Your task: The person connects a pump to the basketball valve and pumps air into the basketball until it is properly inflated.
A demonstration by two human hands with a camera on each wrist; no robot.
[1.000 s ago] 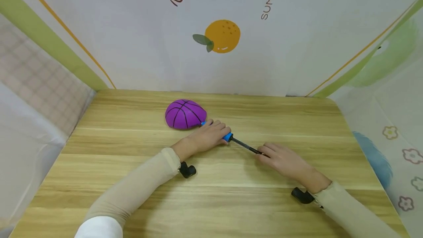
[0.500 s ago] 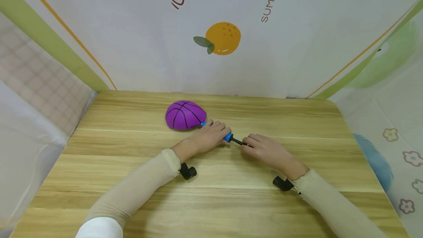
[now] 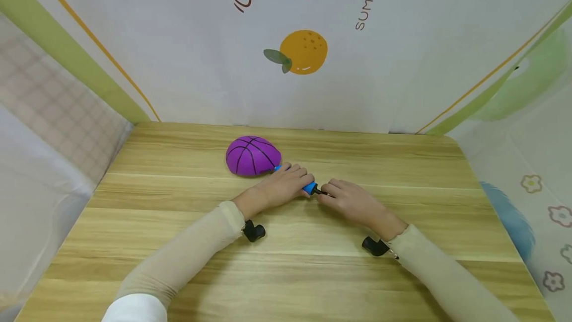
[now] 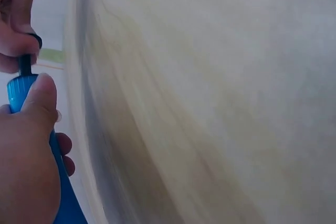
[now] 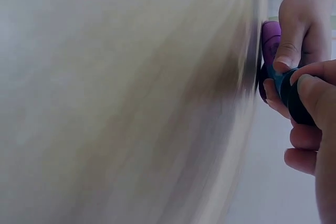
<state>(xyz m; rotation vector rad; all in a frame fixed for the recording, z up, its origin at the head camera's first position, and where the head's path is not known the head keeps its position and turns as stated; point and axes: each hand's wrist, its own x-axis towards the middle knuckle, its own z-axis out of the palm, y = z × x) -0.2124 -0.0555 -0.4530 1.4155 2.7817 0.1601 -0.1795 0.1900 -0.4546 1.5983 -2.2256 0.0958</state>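
Observation:
A purple basketball (image 3: 250, 155) with black lines sits sunken and misshapen at the back of the table. Around the blue barrel of a hand ball pump (image 3: 309, 188) my left hand (image 3: 285, 187) curls its fingers, and the barrel's far end lies right at the ball's lower right edge. In the left wrist view the thumb lies along the blue barrel (image 4: 20, 90). My right hand (image 3: 350, 201) grips the black handle (image 5: 299, 103) of the pump close to the left hand. Only a short piece of black rod (image 4: 24, 65) shows between the hands.
The wooden table (image 3: 286, 272) stretches to a white curtain (image 3: 201, 73) printed with fruit at the back. More printed cloth (image 3: 527, 138) hangs at the right side. A black wrist camera (image 3: 374, 246) juts from the right sleeve, another black camera (image 3: 254, 231) from the left.
My right hand has moved left toward my left hand, and the pump's rod has slid most of the way into the barrel. The left hand and ball stay about where they were.

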